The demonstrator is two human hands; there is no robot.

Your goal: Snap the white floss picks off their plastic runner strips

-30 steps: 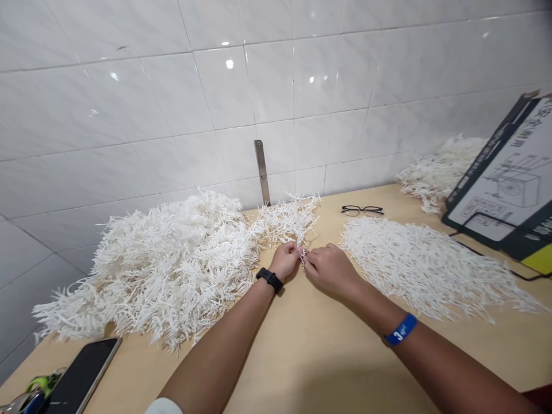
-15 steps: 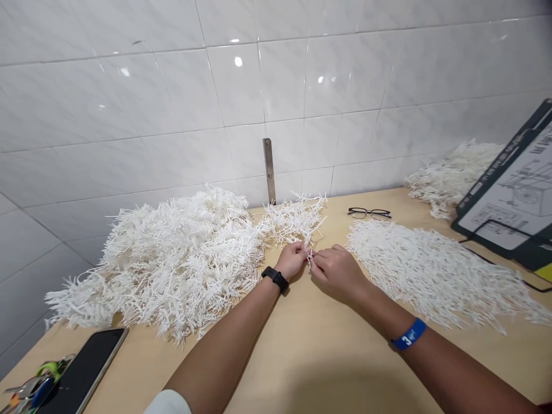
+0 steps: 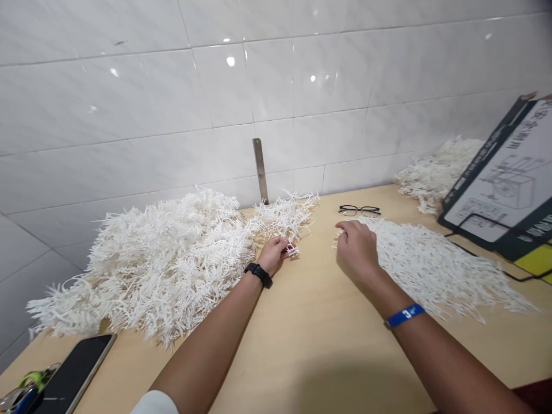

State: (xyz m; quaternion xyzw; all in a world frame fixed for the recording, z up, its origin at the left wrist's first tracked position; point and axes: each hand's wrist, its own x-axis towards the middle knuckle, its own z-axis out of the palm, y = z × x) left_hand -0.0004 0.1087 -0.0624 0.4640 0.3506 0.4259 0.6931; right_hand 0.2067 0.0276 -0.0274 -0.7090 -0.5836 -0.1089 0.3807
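Note:
My left hand (image 3: pixel 272 255) pinches a small white branched piece (image 3: pixel 292 249) at the front of a small white pile (image 3: pixel 285 215). My right hand (image 3: pixel 357 246) is apart from it, at the left end of a flat spread of white pieces (image 3: pixel 426 261). Its fingers are bent, with the index finger pointing left; the fingertips are partly hidden, and I cannot make out whether they hold anything. A large heap of white branched pieces (image 3: pixel 172 259) lies left of my left hand.
Eyeglasses (image 3: pixel 359 210) lie behind my right hand. A phone (image 3: pixel 73 374) and keys (image 3: pixel 26 391) are at the front left. At the right stand a dark green box (image 3: pixel 504 178) and another white pile (image 3: pixel 440 169). A metal bracket (image 3: pixel 260 171) is on the tiled wall.
My hands have moved apart. My right hand has gone right to the flat spread, while my left hand keeps a white piece. The view has shifted slightly right.

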